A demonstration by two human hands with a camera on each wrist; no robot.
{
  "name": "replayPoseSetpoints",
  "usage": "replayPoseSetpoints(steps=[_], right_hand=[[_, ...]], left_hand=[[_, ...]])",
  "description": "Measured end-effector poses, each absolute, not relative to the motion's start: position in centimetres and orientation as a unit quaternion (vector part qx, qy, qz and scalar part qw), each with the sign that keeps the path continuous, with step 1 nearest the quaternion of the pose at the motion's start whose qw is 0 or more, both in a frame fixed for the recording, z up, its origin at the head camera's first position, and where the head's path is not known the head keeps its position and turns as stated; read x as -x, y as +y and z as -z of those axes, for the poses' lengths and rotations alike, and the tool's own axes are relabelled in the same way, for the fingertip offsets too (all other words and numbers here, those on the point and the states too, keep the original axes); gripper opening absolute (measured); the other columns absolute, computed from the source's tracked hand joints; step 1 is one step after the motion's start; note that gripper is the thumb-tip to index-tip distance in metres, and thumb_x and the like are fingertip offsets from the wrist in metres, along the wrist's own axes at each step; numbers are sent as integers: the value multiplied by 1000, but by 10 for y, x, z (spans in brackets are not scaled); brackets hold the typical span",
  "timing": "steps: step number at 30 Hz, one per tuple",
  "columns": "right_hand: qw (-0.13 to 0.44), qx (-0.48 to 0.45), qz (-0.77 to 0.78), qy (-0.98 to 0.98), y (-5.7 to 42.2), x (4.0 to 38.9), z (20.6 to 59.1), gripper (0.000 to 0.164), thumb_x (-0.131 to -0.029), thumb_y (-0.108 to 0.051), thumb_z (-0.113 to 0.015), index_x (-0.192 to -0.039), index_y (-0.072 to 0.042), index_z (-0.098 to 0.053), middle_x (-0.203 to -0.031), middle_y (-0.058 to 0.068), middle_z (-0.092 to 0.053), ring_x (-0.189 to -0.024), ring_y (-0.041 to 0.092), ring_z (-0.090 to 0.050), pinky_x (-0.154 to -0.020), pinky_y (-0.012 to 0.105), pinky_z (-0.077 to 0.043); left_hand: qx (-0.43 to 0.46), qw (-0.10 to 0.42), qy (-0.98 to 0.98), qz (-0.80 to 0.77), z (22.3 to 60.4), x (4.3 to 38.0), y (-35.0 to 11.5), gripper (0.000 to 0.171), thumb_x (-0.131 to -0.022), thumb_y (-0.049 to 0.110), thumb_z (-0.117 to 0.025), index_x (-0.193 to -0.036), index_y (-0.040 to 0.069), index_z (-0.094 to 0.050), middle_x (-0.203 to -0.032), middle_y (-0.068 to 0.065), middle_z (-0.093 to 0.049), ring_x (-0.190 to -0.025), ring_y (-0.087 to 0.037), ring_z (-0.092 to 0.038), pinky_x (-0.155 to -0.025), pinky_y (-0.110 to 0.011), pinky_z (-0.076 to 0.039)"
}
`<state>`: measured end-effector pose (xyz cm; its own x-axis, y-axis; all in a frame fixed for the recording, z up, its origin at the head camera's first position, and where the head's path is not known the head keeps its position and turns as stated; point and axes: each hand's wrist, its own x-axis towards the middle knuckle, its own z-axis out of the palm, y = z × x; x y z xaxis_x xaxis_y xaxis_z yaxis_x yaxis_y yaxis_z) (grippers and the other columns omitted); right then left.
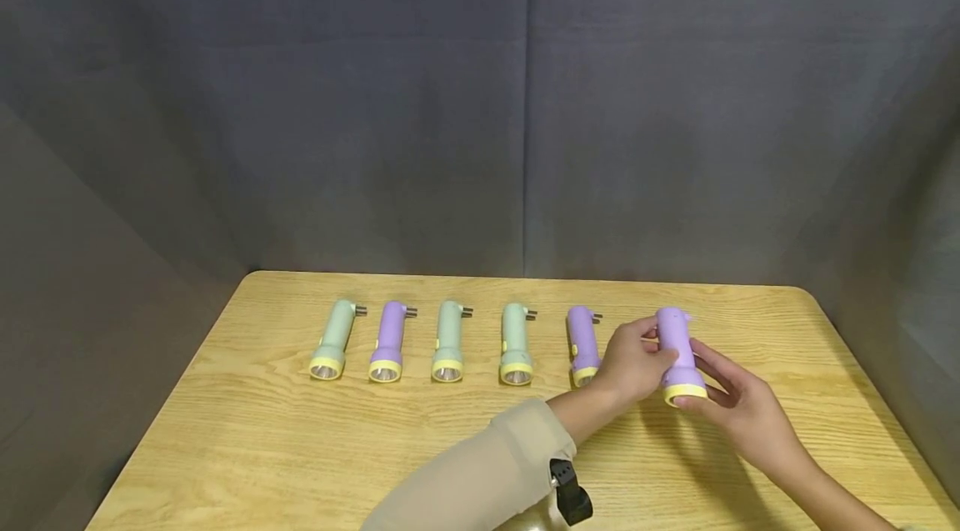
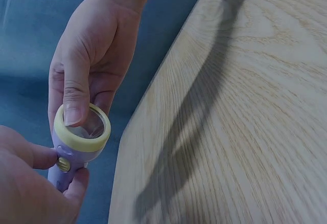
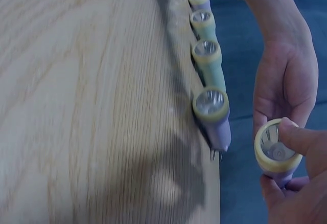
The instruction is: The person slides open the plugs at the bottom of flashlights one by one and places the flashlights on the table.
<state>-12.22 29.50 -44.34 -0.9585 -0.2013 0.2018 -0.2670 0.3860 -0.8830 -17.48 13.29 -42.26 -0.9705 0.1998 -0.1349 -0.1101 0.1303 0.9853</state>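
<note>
Both hands hold one purple flashlight [image 1: 677, 341] with a yellow head, raised over the right part of the table. My left hand [image 1: 632, 363] pinches its body from the left, finger and thumb beside the yellow switch [image 2: 64, 164] in the left wrist view. From the right, my right hand [image 1: 750, 418] grips the head end, its thumb lying over the lens [image 3: 276, 150]. The lens end faces toward me, and small plug prongs show at the far end. Closest to the left hand lies another purple flashlight [image 1: 582, 335], partly covered by that hand.
Further left in the same row lie a green flashlight [image 1: 516, 339], another green one [image 1: 448, 335], a purple one [image 1: 391, 333] and a green one [image 1: 337, 331], lenses toward me, prongs pointing right. The wooden table [image 1: 300, 448] ends at a dark grey curtain [image 1: 375, 139].
</note>
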Motion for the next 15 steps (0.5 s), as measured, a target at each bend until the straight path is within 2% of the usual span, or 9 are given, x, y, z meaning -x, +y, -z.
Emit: replayPoseSetpoints(steps=[10,15], right_hand=[[53,-147,-546,-823,271,114,435,72,-87,3,-77,-148,11,-41,-146,37,-44,-124,-14,-46,-91,14,-51],[56,-149,-550,-820,259,113,434,72,-86,2,-79,-148,9,-44,-147,34,-46,-125,-13,-47,-93,14,-51]], left_hand=[[-67,111,761,-636,417,170,106,45,-95,5,-72,-139,10,-63,-121,2,-64,-102,-9,-65,-73,-21,-56],[-77,110,749,-649,415,165,89,46,-96,5,-71,-141,9,-61,-125,0,-62,-107,-14,-64,-78,-23,-56]])
